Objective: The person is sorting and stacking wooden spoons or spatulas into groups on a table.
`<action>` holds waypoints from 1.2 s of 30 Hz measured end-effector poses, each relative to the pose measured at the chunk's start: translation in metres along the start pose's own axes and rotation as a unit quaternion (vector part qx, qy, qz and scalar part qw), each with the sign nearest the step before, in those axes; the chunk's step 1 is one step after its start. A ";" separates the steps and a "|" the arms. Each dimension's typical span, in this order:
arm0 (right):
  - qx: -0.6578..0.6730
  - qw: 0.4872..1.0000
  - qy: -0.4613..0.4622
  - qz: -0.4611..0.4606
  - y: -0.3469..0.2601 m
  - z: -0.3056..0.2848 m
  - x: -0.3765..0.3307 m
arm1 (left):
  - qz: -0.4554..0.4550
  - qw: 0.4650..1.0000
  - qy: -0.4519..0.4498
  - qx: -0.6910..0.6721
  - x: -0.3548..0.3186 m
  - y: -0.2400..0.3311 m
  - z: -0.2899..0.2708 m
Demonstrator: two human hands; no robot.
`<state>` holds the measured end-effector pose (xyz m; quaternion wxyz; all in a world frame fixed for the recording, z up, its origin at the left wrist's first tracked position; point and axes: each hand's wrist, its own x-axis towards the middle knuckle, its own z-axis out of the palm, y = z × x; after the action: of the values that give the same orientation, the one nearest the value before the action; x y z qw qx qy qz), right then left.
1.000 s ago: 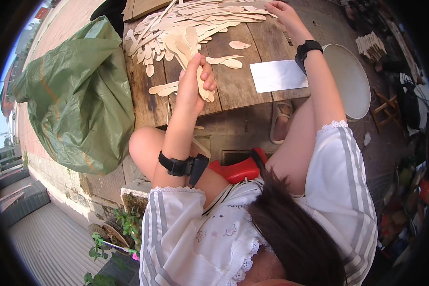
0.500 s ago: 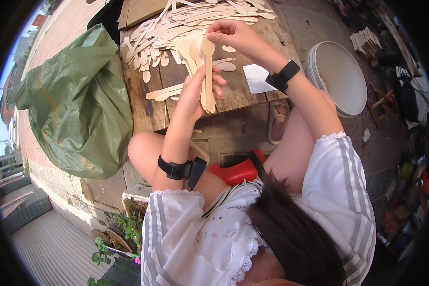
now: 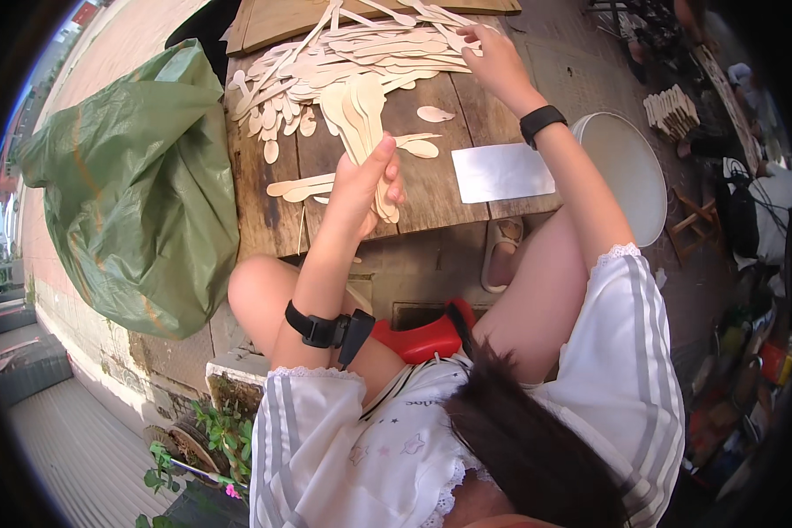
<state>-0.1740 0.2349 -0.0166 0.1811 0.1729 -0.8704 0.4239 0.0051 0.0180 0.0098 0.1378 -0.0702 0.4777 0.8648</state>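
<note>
My left hand (image 3: pixel 367 183) is closed round a fanned bundle of wooden spoons (image 3: pixel 354 107), bowls pointing away from me and handle ends showing below my fingers. Over the right end of a big loose pile of wooden spoons (image 3: pixel 361 48) reaches my right hand (image 3: pixel 495 66), its fingers bent but apart, with nothing visible in them. The pile lies on a worn wooden table (image 3: pixel 431 189). Between the pile and the near edge, a few single spoons (image 3: pixel 304 188) lie apart, one short spoon bowl (image 3: pixel 435 113) among them.
A white sheet of paper (image 3: pixel 504 173) lies at the table's near right. Beside the table stands a white bucket (image 3: pixel 629 180). A green sack (image 3: pixel 141 194) fills the left side. Under me is a red seat (image 3: pixel 427 339). Bundled wooden pieces (image 3: pixel 671 112) sit farther right.
My right hand has left the bundle in my left hand and moved right to the pile's end. The left hand keeps its hold on the spoons.
</note>
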 end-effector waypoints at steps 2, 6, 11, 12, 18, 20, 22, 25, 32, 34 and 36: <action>-0.288 0.955 -0.038 -0.056 0.028 -0.005 -0.003 | 0.004 1.000 -0.010 -0.005 0.001 0.000 -0.001; -0.262 0.962 -0.033 -0.071 0.046 0.008 -0.012 | 0.000 1.000 -0.007 -0.018 0.000 0.000 -0.005; -0.253 0.966 -0.023 -0.043 0.035 0.017 -0.013 | 0.011 0.999 0.030 -0.022 0.005 -0.002 -0.009; -0.254 0.966 -0.025 -0.042 0.035 0.016 -0.012 | 0.010 0.999 0.030 -0.023 0.006 -0.002 -0.010; -0.258 0.963 -0.002 -0.082 0.032 0.008 -0.004 | 0.014 0.999 0.022 -0.047 0.006 0.000 -0.010; -0.113 0.992 -0.010 0.053 0.024 0.009 -0.002 | 0.013 0.999 0.025 -0.032 0.005 0.000 -0.011; -0.022 0.996 -0.038 0.076 0.021 0.007 -0.002 | 0.013 0.999 0.023 -0.037 0.004 0.001 -0.010; 0.072 0.989 -0.083 0.103 0.010 0.005 -0.003 | 0.012 0.999 0.022 -0.039 0.004 0.000 -0.013; 0.166 0.958 -0.068 0.224 -0.041 0.003 -0.013 | 0.037 0.998 0.029 -0.047 0.006 -0.004 -0.023; 0.312 0.914 -0.072 0.249 -0.040 -0.005 -0.018 | 0.047 0.996 0.041 -0.066 0.008 -0.004 -0.020; 0.524 0.791 -0.103 0.297 -0.052 -0.013 -0.028 | 0.057 0.993 0.053 -0.086 0.010 -0.003 -0.015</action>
<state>-0.1234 0.2191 0.0131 -0.1626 0.0163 -0.5368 0.8278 -0.0041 0.0079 -0.0032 0.0562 -0.1007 0.4115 0.9041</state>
